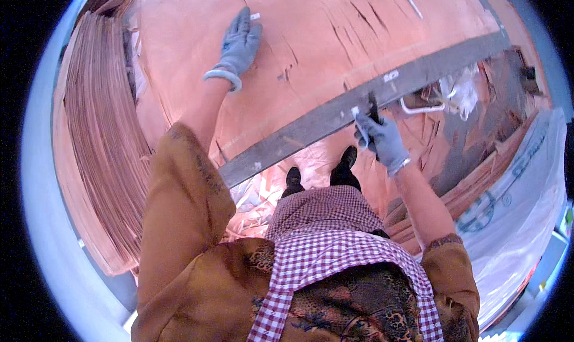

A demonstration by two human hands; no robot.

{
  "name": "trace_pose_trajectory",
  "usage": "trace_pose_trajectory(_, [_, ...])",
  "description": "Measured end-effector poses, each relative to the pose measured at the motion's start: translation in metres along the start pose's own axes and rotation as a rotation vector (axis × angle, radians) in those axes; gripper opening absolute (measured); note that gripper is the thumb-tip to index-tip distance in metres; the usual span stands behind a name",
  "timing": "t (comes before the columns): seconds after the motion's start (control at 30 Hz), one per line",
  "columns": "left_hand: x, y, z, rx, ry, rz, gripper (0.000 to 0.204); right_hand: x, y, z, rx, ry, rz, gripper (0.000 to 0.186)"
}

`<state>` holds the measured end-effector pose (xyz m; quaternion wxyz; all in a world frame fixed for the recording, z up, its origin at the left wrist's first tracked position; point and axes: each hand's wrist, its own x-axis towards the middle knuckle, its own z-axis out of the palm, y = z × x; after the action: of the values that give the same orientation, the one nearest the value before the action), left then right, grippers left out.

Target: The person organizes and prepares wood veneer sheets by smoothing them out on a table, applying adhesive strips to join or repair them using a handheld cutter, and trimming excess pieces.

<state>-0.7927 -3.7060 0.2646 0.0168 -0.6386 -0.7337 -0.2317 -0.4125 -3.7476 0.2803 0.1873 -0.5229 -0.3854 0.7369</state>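
Observation:
A wide, pinkish-brown wood veneer sheet point(287, 78) lies in front of me, with several dark splits at its far side. My left hand point(240, 46), in a grey glove, rests flat on the sheet with its fingers stretched out and together. A small white strip point(255, 16) is beside its fingertips. Along the sheet's near edge runs a long dark grey bar point(311, 124). At that bar my gloved right hand point(382, 140) is closed around a small black tool point(373, 107), its kind unclear. A white scrap point(355, 111) shows by the right fingers.
A tall stack of veneer sheets point(104, 132) stands at the left. Clear plastic and scraps point(460, 93) lie beyond the bar at the right, near a white looped handle point(421, 110). Plastic-wrapped material point(508, 204) fills the right side. Veneer scraps lie about my shoes point(344, 165).

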Motion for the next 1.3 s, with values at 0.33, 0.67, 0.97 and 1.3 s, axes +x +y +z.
trace_pose_trajectory(0.33, [-0.104, 0.088, -0.063, -0.08, -0.098, 0.437, 0.047, 0.001, 0.017, 0.011, -0.123, 0.211, -0.173, 0.029])
trace_pose_trajectory(0.67, [-0.126, 0.154, 0.003, 0.073, -0.15, 0.77, 0.046, -0.046, 0.078, -0.045, -0.008, 0.273, -0.254, 0.031])
trace_pose_trajectory(0.97, [-0.116, 0.162, 0.017, 0.009, -0.282, 0.836, 0.04, -0.196, 0.547, -0.134, 0.557, 0.434, 0.388, 0.02])
trace_pose_trajectory(1.3, [-0.124, 0.16, 0.01, 0.174, -0.368, 0.704, 0.048, -0.2, 0.671, -0.054, -0.419, 0.238, 0.348, 0.023])
